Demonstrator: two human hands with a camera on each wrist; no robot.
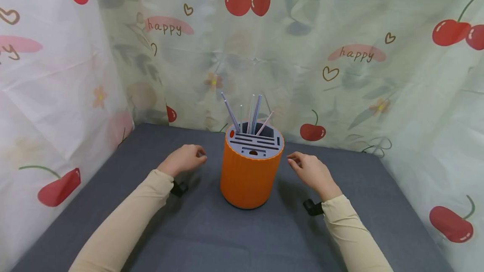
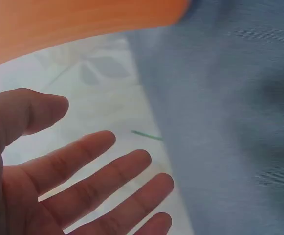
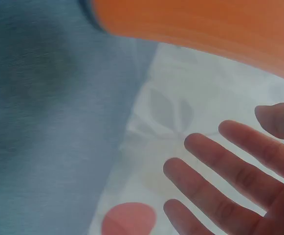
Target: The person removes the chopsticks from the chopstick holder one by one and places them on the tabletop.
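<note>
An orange round desk organizer with a grey slotted top stands upright on the dark table. Several thin sticks, like pens or straws, in purple, clear and pink lean out of its rear compartment. To its left hovers my left hand, fingers spread and relaxed, apart from the orange wall. My right hand is on the other side, close to the wall, likewise with loose, parted fingers. Neither hand holds anything. Both wrist views show the orange side beyond the thumb and fingers.
A dark grey cloth covers the table. Pale curtains printed with cherries, leaves and "happy" hang around its back and sides. Each wrist wears a small black camera.
</note>
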